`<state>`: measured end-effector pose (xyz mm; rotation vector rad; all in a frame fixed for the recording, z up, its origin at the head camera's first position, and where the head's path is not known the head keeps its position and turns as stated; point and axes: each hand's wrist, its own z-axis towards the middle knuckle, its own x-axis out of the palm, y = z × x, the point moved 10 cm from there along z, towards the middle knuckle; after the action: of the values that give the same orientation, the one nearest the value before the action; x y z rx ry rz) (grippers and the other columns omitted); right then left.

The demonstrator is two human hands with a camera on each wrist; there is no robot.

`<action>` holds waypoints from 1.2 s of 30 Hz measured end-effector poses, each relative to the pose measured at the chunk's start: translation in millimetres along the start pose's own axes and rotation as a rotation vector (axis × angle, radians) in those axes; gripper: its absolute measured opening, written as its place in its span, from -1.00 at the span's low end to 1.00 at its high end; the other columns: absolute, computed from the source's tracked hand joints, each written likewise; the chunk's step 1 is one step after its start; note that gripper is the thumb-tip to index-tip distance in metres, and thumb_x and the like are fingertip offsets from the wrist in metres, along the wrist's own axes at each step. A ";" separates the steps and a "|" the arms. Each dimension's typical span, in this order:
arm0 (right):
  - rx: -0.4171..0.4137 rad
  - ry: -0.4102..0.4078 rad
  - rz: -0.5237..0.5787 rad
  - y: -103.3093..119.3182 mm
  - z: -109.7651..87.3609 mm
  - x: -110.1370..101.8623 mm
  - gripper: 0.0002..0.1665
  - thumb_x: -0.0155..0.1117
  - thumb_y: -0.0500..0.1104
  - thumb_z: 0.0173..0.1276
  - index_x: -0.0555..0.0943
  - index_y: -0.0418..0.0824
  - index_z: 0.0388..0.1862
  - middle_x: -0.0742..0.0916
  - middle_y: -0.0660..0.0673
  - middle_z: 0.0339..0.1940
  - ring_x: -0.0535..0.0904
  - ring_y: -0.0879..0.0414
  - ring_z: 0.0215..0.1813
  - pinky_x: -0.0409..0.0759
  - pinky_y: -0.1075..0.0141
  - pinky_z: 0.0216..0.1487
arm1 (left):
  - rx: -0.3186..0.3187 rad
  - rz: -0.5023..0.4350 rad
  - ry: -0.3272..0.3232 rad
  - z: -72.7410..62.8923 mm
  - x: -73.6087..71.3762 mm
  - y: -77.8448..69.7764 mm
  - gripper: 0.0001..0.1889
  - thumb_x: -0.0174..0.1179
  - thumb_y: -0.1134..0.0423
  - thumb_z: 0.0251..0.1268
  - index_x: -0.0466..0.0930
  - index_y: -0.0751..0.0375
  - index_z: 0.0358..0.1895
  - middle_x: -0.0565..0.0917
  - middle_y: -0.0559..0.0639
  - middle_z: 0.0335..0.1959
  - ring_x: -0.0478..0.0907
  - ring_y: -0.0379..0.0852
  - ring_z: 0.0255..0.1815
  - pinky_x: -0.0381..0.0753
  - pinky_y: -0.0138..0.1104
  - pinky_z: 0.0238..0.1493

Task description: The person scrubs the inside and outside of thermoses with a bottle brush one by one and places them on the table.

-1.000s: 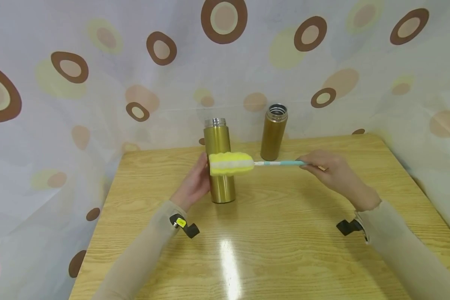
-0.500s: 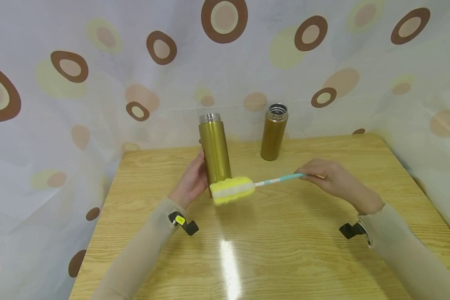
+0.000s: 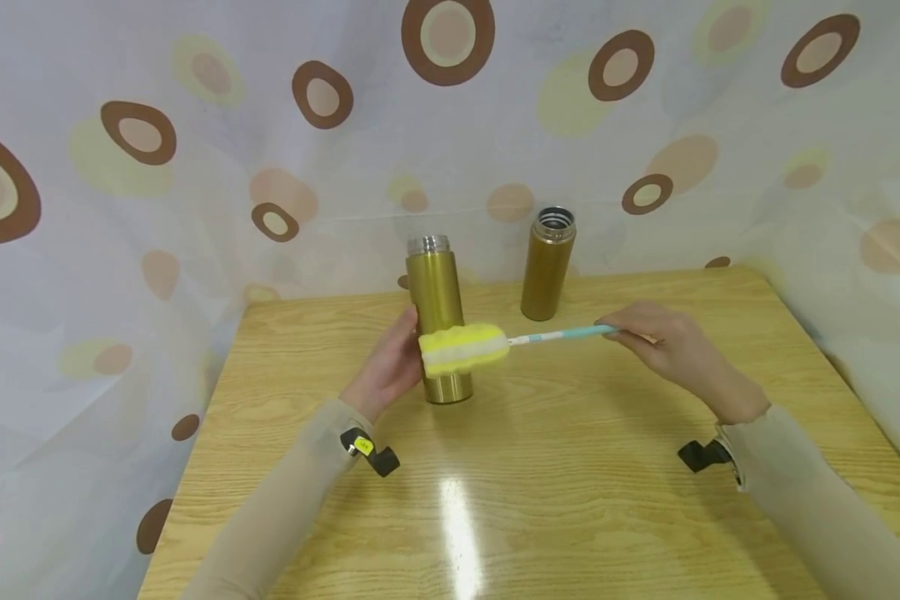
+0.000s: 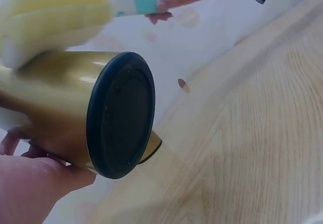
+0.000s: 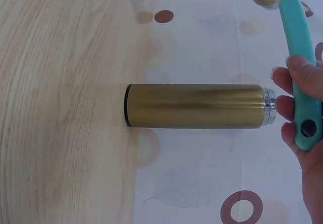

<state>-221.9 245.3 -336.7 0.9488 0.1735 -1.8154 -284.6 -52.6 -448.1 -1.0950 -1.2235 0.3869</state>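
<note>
My left hand grips a gold thermos bottle from its left side. The bottle's mouth is uncapped and points up. In the left wrist view its dark base shows from below, so it is held off the table. With my right hand I hold a bottle brush by the end of its teal handle, fingers curled round it. The brush's yellow and white sponge head lies crosswise against the bottle's outer wall and hides part of it. Some left fingers are hidden behind the bottle.
A second uncapped gold bottle stands upright near the back edge of the wooden table, behind the brush handle. A white curtain with brown and yellow spots hangs close behind the table and along both sides.
The sponge head dipped down the bottle's side, then came back up to about its middle. The bottle rose and tilted left, then dropped slightly and straightened. The second bottle has stayed put.
</note>
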 end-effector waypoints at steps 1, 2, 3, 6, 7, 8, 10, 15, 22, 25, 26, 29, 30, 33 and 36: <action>0.013 -0.015 -0.018 -1.1 1.3 -2.1 -0.41 0.09 0.18 0.60 0.80 -0.28 -0.08 0.83 -0.11 -0.21 0.69 0.23 -0.14 0.50 0.65 -0.10 | 0.002 0.006 0.010 0.6 1.4 0.8 0.00 0.38 -0.39 0.12 0.25 0.07 0.53 0.43 0.04 0.39 0.32 0.03 0.47 0.23 -0.03 0.55; 0.027 -0.031 -0.029 -2.4 2.7 -4.3 -0.40 0.10 0.19 0.60 0.81 -0.28 -0.08 0.84 -0.13 -0.21 0.69 0.26 -0.12 0.51 0.66 -0.08 | 0.007 0.013 0.024 1.1 3.2 1.3 -0.01 0.38 -0.39 0.13 0.26 0.07 0.53 0.42 0.04 0.40 0.30 0.04 0.48 0.19 0.00 0.57; 0.036 -0.053 -0.038 -3.3 4.0 -6.7 -0.40 0.11 0.19 0.59 0.81 -0.30 -0.09 0.84 -0.15 -0.21 0.69 0.28 -0.12 0.51 0.67 -0.08 | 0.013 0.016 0.037 1.4 5.0 1.8 -0.04 0.37 -0.38 0.15 0.28 0.06 0.51 0.42 0.03 0.41 0.29 0.04 0.49 0.15 0.01 0.59; 0.071 -0.106 -0.057 -6.7 7.7 -13.4 -0.50 0.20 0.09 0.58 0.80 -0.33 -0.09 0.84 -0.20 -0.22 0.63 0.36 -0.15 0.47 0.68 -0.12 | 0.016 0.012 0.049 1.4 8.4 3.6 -0.17 0.39 -0.35 0.13 0.39 -0.01 0.39 0.48 -0.01 0.37 0.35 0.03 0.44 0.17 0.01 0.58; 0.071 -0.126 -0.062 -6.4 9.5 -15.5 -0.51 0.21 0.07 0.57 0.80 -0.35 -0.09 0.83 -0.21 -0.23 0.61 0.37 -0.16 0.46 0.67 -0.14 | 0.013 0.013 0.045 1.1 8.9 4.5 -0.20 0.40 -0.34 0.11 0.40 -0.04 0.35 0.50 -0.02 0.33 0.38 0.02 0.41 0.22 0.01 0.55; 0.068 -0.145 -0.062 -6.0 11.1 -17.3 -0.53 0.22 0.04 0.57 0.80 -0.36 -0.10 0.83 -0.21 -0.25 0.58 0.38 -0.19 0.44 0.65 -0.17 | 0.010 0.015 0.036 0.6 9.1 5.3 -0.21 0.42 -0.34 0.08 0.41 -0.05 0.30 0.52 -0.03 0.30 0.40 0.01 0.37 0.25 -0.01 0.53; 0.069 -0.166 -0.069 -4.9 13.9 -19.9 -0.75 0.34 -0.19 0.50 0.79 -0.37 -0.09 0.82 -0.22 -0.25 0.55 0.40 -0.19 0.41 0.62 -0.20 | 0.004 0.017 0.021 -0.1 9.9 6.5 -0.20 0.45 -0.34 0.01 0.37 -0.07 0.26 0.53 -0.04 0.25 0.43 -0.02 0.33 0.31 -0.05 0.48; 0.091 -0.164 -0.079 -4.7 17.6 -18.4 -0.63 0.49 -0.58 0.13 0.79 -0.36 -0.07 0.83 -0.22 -0.23 0.58 0.34 -0.18 0.41 0.57 -0.22 | -0.001 0.009 0.021 -1.6 13.1 7.4 -0.07 0.47 -0.36 -0.02 0.23 -0.06 0.36 0.44 0.00 0.31 0.37 -0.01 0.36 0.29 -0.05 0.47; 0.063 -0.115 -0.040 -3.9 13.7 -8.1 -0.52 0.20 0.08 0.56 0.81 -0.30 -0.09 0.83 -0.16 -0.23 0.57 0.22 -0.28 0.41 0.56 -0.33 | -0.130 -0.021 0.014 -5.0 12.1 16.3 -0.20 -0.24 -0.33 0.63 -0.05 0.07 0.69 0.20 0.21 0.58 0.20 0.14 0.55 0.11 0.03 0.61; 0.047 -0.082 -0.039 -3.3 11.5 -3.5 -0.42 0.12 0.19 0.58 0.81 -0.27 -0.09 0.84 -0.13 -0.22 0.63 0.18 -0.24 0.44 0.56 -0.32 | -0.151 -0.044 0.003 -5.1 10.3 16.9 -0.21 -0.39 -0.31 0.66 -0.11 0.11 0.70 0.12 0.21 0.63 0.17 0.12 0.57 0.06 0.01 0.63; 0.039 -0.073 -0.037 -2.6 11.0 -2.3 -0.42 0.11 0.19 0.58 0.81 -0.26 -0.10 0.84 -0.12 -0.22 0.65 0.15 -0.23 0.44 0.56 -0.31 | -0.148 -0.045 -0.004 -4.8 9.2 16.3 -0.20 -0.37 -0.33 0.65 -0.10 0.11 0.70 0.13 0.19 0.62 0.19 0.09 0.55 0.08 -0.01 0.63; 0.012 -0.043 -0.033 -0.1 8.7 0.4 -0.44 0.11 0.18 0.58 0.81 -0.25 -0.10 0.84 -0.10 -0.22 0.70 0.08 -0.21 0.48 0.55 -0.26 | -0.124 -0.043 -0.034 -3.9 4.4 13.7 -0.16 -0.21 -0.40 0.58 0.00 0.08 0.66 0.26 0.08 0.53 0.32 -0.02 0.44 0.21 -0.10 0.56; 0.003 -0.033 -0.028 1.2 7.9 1.4 -0.46 0.12 0.16 0.59 0.81 -0.25 -0.10 0.84 -0.09 -0.22 0.70 0.08 -0.21 0.50 0.54 -0.26 | -0.114 -0.037 -0.042 -3.7 2.9 12.4 -0.18 -0.18 -0.41 0.56 0.05 0.06 0.63 0.30 0.04 0.48 0.36 -0.06 0.39 0.26 -0.13 0.52; -0.004 0.004 -0.002 2.3 4.0 4.7 -0.66 0.26 -0.02 0.56 0.80 -0.24 -0.08 0.84 -0.07 -0.21 0.71 0.11 -0.20 0.52 0.54 -0.22 | -0.083 -0.008 -0.062 -3.0 -0.7 7.8 -0.26 -0.13 -0.43 0.53 0.22 0.00 0.50 0.41 -0.04 0.32 0.46 -0.14 0.27 0.40 -0.21 0.37; -0.005 0.044 0.037 2.6 -0.2 8.7 -0.84 0.39 -0.24 0.45 0.79 -0.24 -0.06 0.83 -0.06 -0.19 0.68 0.15 -0.18 0.51 0.53 -0.21 | -0.047 0.003 -0.081 -2.4 -3.6 2.1 -0.40 -0.16 -0.36 0.59 0.32 -0.06 0.41 0.49 -0.06 0.23 0.52 -0.16 0.20 0.47 -0.24 0.30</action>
<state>-220.9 237.9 -341.8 0.9833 0.1865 -1.7606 -283.0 -55.5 -451.8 -1.1310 -1.3083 0.4098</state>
